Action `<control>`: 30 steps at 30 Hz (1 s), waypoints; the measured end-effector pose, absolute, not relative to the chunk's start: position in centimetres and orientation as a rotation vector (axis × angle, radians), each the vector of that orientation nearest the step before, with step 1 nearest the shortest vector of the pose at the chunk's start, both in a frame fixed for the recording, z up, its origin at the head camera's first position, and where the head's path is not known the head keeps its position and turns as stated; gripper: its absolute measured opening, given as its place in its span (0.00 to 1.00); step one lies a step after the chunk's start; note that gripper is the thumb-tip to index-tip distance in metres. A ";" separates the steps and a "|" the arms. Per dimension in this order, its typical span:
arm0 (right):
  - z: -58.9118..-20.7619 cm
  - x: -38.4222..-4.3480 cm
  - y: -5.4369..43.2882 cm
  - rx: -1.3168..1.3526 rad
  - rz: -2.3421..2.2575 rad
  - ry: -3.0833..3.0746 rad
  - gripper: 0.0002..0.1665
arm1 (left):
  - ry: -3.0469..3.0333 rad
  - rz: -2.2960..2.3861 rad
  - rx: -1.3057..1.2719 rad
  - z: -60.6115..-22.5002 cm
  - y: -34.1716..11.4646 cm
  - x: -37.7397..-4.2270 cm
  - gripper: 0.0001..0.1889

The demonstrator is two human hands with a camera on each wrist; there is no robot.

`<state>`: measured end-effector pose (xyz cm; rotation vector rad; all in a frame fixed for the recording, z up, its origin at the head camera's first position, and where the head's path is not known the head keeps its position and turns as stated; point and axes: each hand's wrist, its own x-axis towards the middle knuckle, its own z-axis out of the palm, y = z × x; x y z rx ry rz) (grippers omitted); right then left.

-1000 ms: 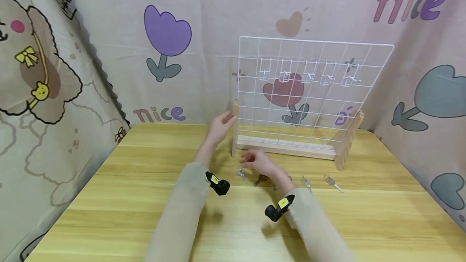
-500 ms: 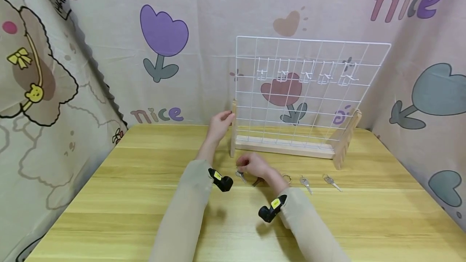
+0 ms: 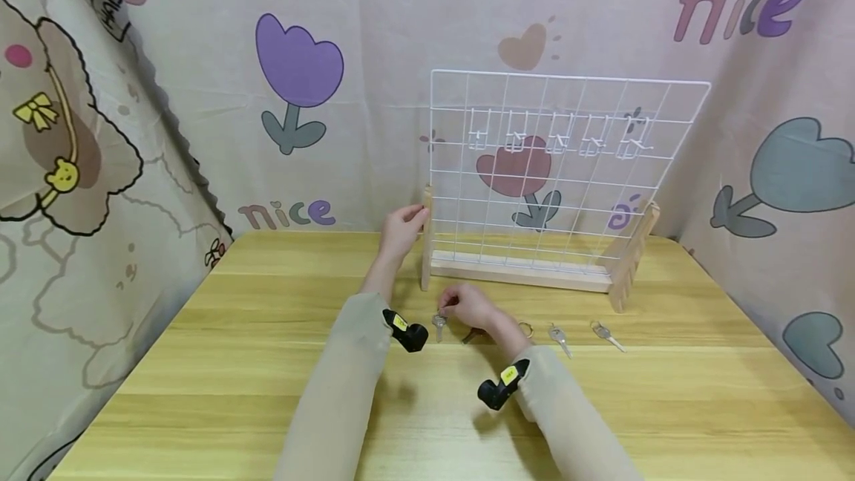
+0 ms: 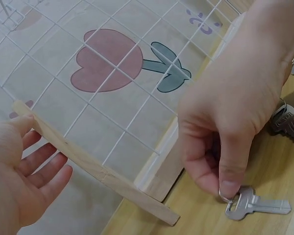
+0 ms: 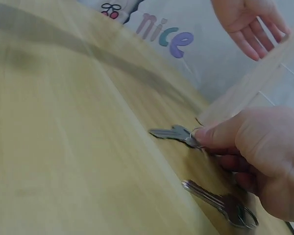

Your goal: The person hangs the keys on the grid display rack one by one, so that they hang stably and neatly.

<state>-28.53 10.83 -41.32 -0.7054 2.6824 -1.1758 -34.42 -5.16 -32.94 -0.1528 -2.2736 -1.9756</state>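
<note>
Thumb and index finger of my right hand (image 3: 470, 306) pinch the ring of a silver key (image 4: 250, 204). The key hangs low by the table, its blade pointing toward me. My left hand (image 3: 402, 232) is at the left wooden post (image 4: 95, 169) of a white wire grid rack (image 3: 534, 184). Its thumb lies on the post's edge and the index finger goes behind it, while the other fingers are fairly straight. Beside the right hand lies a dark brown key (image 5: 225, 204), partly covered by that hand in the head view.
Further right on the wooden table (image 3: 234, 362) are a key ring (image 3: 526, 329), a silver key (image 3: 559, 338) and another silver key (image 3: 608, 335). Several white hooks (image 3: 557, 142) hang in a row on the grid's upper part. A printed curtain (image 3: 387, 36) stands behind.
My right hand has come down to the leftmost key, taken its ring and turned the key so its blade points toward me. The left thumb and fingers have closed in on the post.
</note>
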 end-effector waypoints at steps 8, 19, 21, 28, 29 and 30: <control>-39.5 -28.6 13.2 -0.677 -1.424 2.536 0.02 | -2.277 -2.011 -0.125 -32.7 -5.3 -34.4 0.20; -32.8 -30.1 15.8 -0.615 -1.505 2.582 0.05 | -2.321 -2.000 -0.109 -32.6 -5.4 -34.6 0.21; -31.1 -30.2 16.1 -0.621 -1.531 2.597 0.05 | -2.334 -1.992 -0.105 -32.5 -5.4 -34.6 0.21; -25.1 -29.9 16.3 -0.687 -1.662 2.661 0.07 | -2.324 -1.991 -0.119 -32.4 -5.3 -34.6 0.20; -24.4 -29.9 16.3 -0.699 -1.668 2.672 0.07 | -2.317 -1.999 -0.122 -32.4 -5.3 -34.6 0.20; -23.7 -29.8 16.2 -0.700 -1.681 2.684 0.07 | -2.312 -2.005 -0.123 -32.4 -5.3 -34.6 0.21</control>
